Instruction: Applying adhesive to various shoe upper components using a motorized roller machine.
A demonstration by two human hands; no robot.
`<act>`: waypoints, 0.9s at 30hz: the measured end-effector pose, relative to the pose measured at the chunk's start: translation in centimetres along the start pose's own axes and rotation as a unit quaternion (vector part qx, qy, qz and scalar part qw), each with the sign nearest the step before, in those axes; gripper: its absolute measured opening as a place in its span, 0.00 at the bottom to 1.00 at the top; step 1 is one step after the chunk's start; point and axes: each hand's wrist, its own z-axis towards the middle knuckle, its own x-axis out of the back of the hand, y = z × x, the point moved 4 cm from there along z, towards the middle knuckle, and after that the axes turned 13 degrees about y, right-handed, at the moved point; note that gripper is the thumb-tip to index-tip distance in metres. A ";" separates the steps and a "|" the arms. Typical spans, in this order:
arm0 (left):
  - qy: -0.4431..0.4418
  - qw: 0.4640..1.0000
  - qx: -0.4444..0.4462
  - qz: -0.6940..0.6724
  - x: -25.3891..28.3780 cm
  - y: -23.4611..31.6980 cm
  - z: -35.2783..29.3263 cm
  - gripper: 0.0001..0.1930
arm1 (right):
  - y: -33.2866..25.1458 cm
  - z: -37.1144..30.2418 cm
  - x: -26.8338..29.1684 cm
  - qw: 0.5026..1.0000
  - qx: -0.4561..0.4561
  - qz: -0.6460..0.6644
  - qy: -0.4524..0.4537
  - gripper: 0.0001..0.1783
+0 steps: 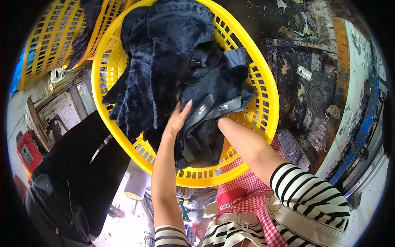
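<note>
A yellow plastic laundry basket point(269, 88) with slatted sides holds a heap of dark blue-black plush fabric pieces point(177, 31). Some pieces have smooth dark strips with pale print point(224, 108) lying on top. Near the front of the heap, my left hand point(177, 120) is pushed in among the fabric, its thumb lying against the cloth and its other fingers partly covered. Cloth appears gripped between them. To its right my right forearm point(242, 138) reaches over the rim; the right hand point(222, 122) is sunk under the fabric, so its fingers are hidden.
More yellow baskets point(53, 37) stand at the far left, one with dark cloth over its edge. A person's dark-clothed leg point(70, 164) is close on the left. A white bucket point(137, 184) sits below the rim. A worn board point(345, 94) runs along the right.
</note>
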 end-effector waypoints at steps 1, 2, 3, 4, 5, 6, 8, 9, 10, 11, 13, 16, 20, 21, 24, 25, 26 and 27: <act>0.015 1.000 -0.013 -0.014 -0.3 0.8 -0.9 0.49 | -0.3 -1.0 0.4 1.000 0.001 -0.014 -0.008 0.31; 0.030 0.999 -0.026 0.004 -0.4 1.6 -1.6 0.47 | -0.5 -1.8 0.4 0.999 0.003 -0.030 -0.016 0.31; 0.010 0.998 -0.010 0.057 -0.5 1.9 -2.7 0.44 | -0.8 -2.8 0.5 0.999 0.005 -0.048 -0.024 0.31; 0.027 0.997 -0.028 0.066 -0.4 2.9 -4.4 0.43 | -1.1 -4.3 0.6 0.997 0.007 -0.068 -0.033 0.31; 0.026 0.997 -0.011 0.065 -0.1 3.5 -6.0 0.43 | -1.4 -5.9 1.3 0.995 0.008 -0.091 -0.043 0.31; 0.014 0.999 0.002 0.031 -0.1 4.0 -8.1 0.45 | -2.1 -7.8 2.2 0.992 0.008 -0.115 -0.052 0.30; -0.024 0.998 0.054 -0.008 0.0 5.8 -12.5 0.49 | -3.9 -12.2 4.0 0.983 0.012 -0.172 -0.071 0.30; -0.010 0.996 0.048 -0.073 0.0 7.5 -14.6 0.49 | -5.2 -14.1 4.6 0.976 0.013 -0.201 -0.080 0.30; 0.006 0.985 -0.005 -0.173 0.7 10.2 -16.7 0.46 | -6.6 -16.0 5.6 0.969 0.014 -0.230 -0.090 0.30; 0.023 0.975 0.029 -0.221 1.1 12.6 -18.5 0.43 | -9.2 -17.7 6.4 0.961 0.017 -0.257 -0.099 0.30; 0.083 0.967 0.015 -0.239 -0.2 14.6 -20.6 0.44 | -14.4 -20.5 7.5 0.941 0.012 -0.316 -0.122 0.29; 0.162 0.922 -0.030 -0.349 -2.2 20.6 -24.8 0.44 | -26.8 -25.2 12.0 0.915 0.018 -0.375 -0.150 0.29; 0.085 0.896 -0.020 -0.436 -8.8 27.2 -32.4 0.48 | -41.0 -33.8 26.0 0.897 0.062 -0.395 -0.188 0.29; 0.051 0.892 -0.022 -0.448 -10.5 28.8 -35.0 0.50 | -43.4 -37.3 36.4 0.898 0.082 -0.384 -0.200 0.28; -0.259 0.824 0.155 -0.480 -11.6 28.9 -42.8 0.58 | -39.7 -58.3 72.0 0.899 0.161 -0.372 -0.167 0.28; -0.322 0.761 0.203 -0.526 -9.9 26.8 -43.1 0.57 | -39.9 -62.4 75.3 0.887 0.146 -0.408 -0.161 0.28; -0.400 0.711 0.246 -0.524 -10.8 26.8 -44.2 0.57 | -35.3 -65.1 80.9 0.887 0.154 -0.402 -0.166 0.28; -0.432 0.688 0.274 -0.515 -11.2 26.7 -44.5 0.58 | -31.4 -67.5 84.9 0.887 0.161 -0.401 -0.165 0.28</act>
